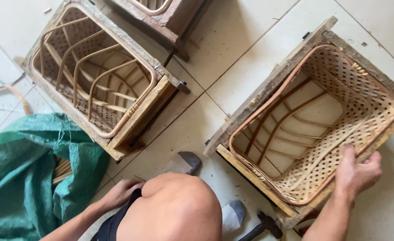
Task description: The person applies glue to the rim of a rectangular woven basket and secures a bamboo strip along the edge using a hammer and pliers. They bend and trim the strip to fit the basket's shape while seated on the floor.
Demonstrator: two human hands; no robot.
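Your right hand is clamped on the near corner of the woven basket, which sits inside a rough wooden frame on the tiled floor. The fingers reach over the basket's bent cane rim and press on the woven wall inside, while the thumb lies out along the frame's outer edge, so the hand is partly closed around rim and frame together. The basket is open-topped, with curved ribs showing along its far inner side.

Your left hand rests low beside your bent knee, fingers loosely curled and lying against the floor near the dark shorts; you cannot tell from here whether it has hold of anything.

Between your knee and the frame lies a grey sock-covered foot, with a dark hammer on the floor just beside it. A grey-headed tool lies just ahead of the knee.

To your left stands a second wooden frame holding another basket with bare arched ribs. Near it lies a crumpled green sack with thin cane strips poking out. A third frame is partly in view at the top edge.
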